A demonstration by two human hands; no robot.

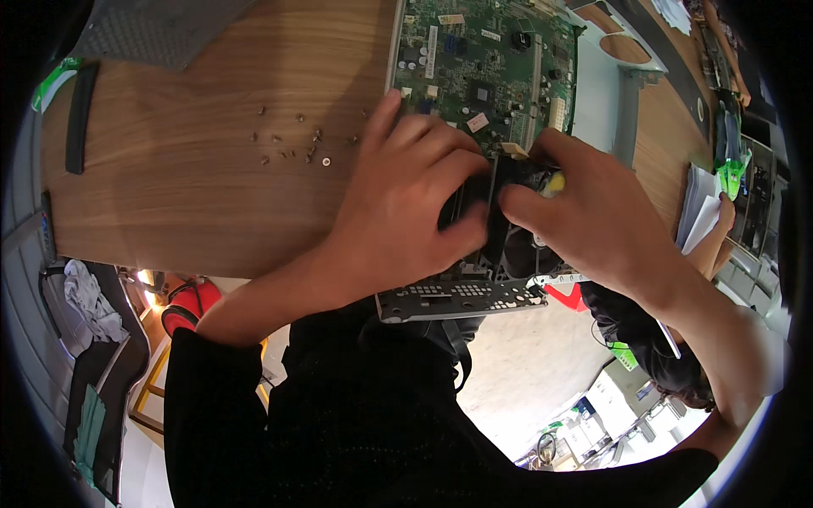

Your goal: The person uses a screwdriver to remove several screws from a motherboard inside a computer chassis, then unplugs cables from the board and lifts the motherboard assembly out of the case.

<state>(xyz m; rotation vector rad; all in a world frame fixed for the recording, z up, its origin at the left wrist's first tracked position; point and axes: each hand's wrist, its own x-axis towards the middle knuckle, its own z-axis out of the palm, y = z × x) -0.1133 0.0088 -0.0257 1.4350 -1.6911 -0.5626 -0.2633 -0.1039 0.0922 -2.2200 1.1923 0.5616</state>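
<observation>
A green motherboard (487, 89) lies in an open metal computer case in front of me. At its near end, between my hands, stands a dark upright part (498, 218) beside what looks like a round black fan (523, 252). My left hand (406, 199) is curled at the dark part's left side, its fingertips partly hidden behind it. With thumb and fingers, my right hand (584, 199) grips its right side, close to a small yellow piece (555, 184). Below them is the case's perforated metal rear panel (461, 300), at the table's near edge.
Several loose screws (312, 144) lie on the wooden table (169, 169) left of the case. A dark perforated cover (152, 30) and a black strip (80, 118) are farther left. At the right, another person's hand (720, 224) is near papers (696, 203).
</observation>
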